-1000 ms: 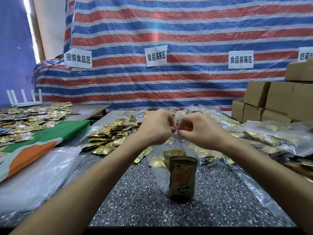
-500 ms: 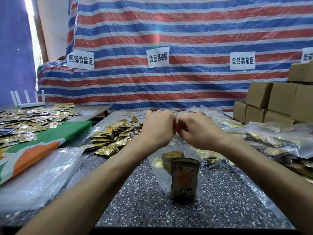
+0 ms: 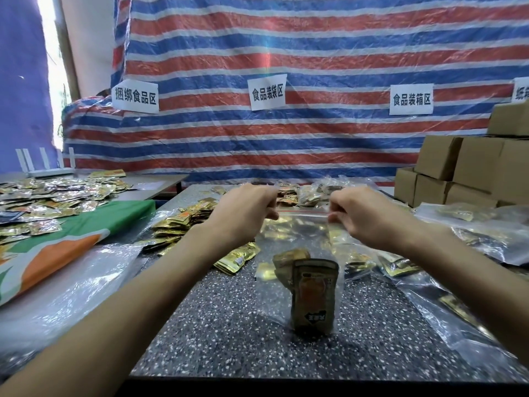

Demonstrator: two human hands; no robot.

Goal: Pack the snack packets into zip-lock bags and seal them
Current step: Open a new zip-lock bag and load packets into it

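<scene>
A clear zip-lock bag (image 3: 300, 233) with a red seal line hangs upright over the speckled table (image 3: 229, 325). My left hand (image 3: 243, 209) pinches the left end of its top strip. My right hand (image 3: 360, 216) pinches the right end. Brown and gold snack packets (image 3: 313, 293) stand at the bottom of the bag, which touches the table. A loose pile of gold snack packets (image 3: 183, 224) lies to the left, behind my left forearm.
Filled clear bags (image 3: 472, 233) lie on the right. Cardboard boxes (image 3: 463, 173) are stacked at the far right. More packets (image 3: 51, 196) cover a side table on the left, beside a green and orange cloth (image 3: 57, 247) and empty plastic bags (image 3: 65, 287).
My hands were together at the middle of the bag's top. They have slid apart along the strip to its two ends, stretching the top straight.
</scene>
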